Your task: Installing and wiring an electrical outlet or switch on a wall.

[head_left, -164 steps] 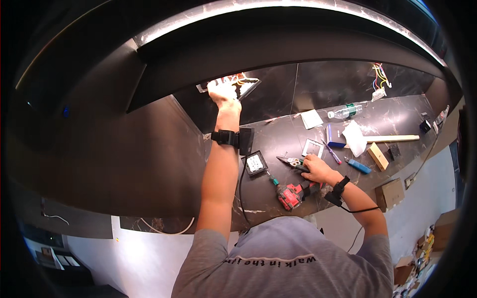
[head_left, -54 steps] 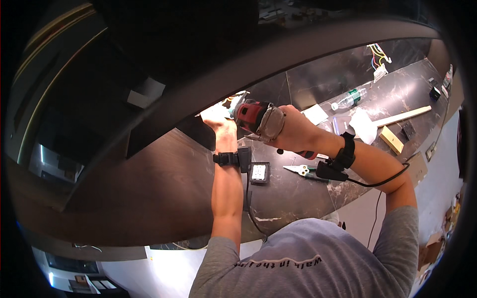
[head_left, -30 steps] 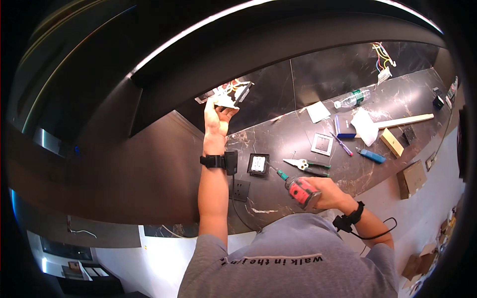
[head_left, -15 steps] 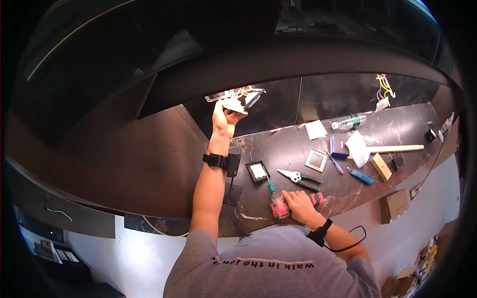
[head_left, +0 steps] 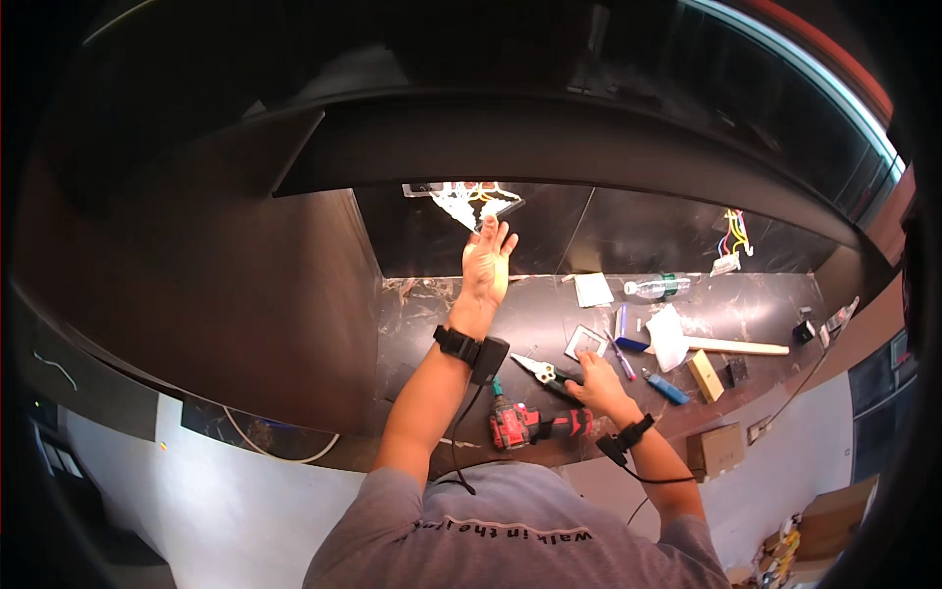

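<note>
My left hand (head_left: 486, 265) is raised palm up with its fingers apart. Its fingertips are at the lower edge of a dark wall panel (head_left: 508, 208), which hangs tilted among white and coloured wires (head_left: 473, 192); whether they bear its weight, I cannot tell. My right hand (head_left: 602, 388) reaches over the dark handles of a pair of pliers (head_left: 540, 370), thumb and forefinger spread. Just past its fingertips lies a white square frame (head_left: 586, 343). A red and black cordless drill (head_left: 535, 426) rests nearer to me, with a green-collared bit pointing away.
On the dark marbled counter lie a screwdriver (head_left: 622, 360), a blue-handled tool (head_left: 667, 387), a blue box (head_left: 630, 328), a crumpled white sheet (head_left: 668, 339), a wooden stick (head_left: 738, 347) and a plastic bottle (head_left: 655, 287). More wires (head_left: 734, 236) hang at right. A dark cabinet edge (head_left: 589, 147) overhangs.
My right hand has left the drill and moved to the pliers. My left hand has loosened from the panel, fingers now stretched. The whole view has shifted.
</note>
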Demonstrator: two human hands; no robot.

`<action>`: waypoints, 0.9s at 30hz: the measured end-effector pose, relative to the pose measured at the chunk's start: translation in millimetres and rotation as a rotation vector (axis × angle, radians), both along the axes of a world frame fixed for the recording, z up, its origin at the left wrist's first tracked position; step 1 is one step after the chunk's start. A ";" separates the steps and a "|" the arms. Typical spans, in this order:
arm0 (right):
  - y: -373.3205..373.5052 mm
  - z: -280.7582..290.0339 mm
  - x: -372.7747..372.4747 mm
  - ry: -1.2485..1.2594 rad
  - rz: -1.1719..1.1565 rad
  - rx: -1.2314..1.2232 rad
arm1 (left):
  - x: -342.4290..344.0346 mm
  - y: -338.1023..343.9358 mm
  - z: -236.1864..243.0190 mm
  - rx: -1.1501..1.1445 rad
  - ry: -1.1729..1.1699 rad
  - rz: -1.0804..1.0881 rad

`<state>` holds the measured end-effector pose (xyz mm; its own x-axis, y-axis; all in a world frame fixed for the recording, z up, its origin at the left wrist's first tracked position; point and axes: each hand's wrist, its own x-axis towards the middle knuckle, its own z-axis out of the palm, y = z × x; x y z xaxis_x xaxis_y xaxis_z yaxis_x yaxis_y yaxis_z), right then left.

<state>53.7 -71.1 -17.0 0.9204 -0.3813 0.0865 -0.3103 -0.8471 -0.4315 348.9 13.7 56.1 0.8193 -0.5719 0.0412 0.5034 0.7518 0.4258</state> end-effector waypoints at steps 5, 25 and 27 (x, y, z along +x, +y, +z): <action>-12.0 -27.5 2.1 0.277 -0.020 -0.168 | 15.4 -24.5 -12.1 -0.170 0.085 0.043; 84.1 15.3 -14.1 0.196 0.355 -0.066 | 28.9 -1.6 -19.8 -0.251 -0.010 -0.057; 90.7 63.3 -16.9 0.125 0.190 0.117 | 31.0 -1.8 -26.4 -0.258 -0.009 -0.056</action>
<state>36.8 19.6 46.3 0.9773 -0.2011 -0.0666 -0.2072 -0.8419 -0.4983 379.8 11.9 29.7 0.7858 -0.5856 0.1989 0.5439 0.8075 0.2283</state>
